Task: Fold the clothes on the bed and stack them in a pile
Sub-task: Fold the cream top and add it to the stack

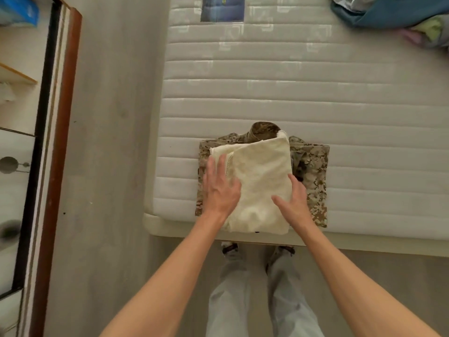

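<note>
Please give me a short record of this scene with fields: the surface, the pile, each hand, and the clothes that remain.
surface: bare quilted mattress
pile bottom: folded camouflage shirt, near the mattress's front edge
pile top: folded cream garment, lying on the camouflage shirt
left hand: left hand flat, fingers straight, pressing the cream garment's left side
right hand: right hand flat on the cream garment's right edge
remaining: heap of unfolded clothes at the far right corner
</note>
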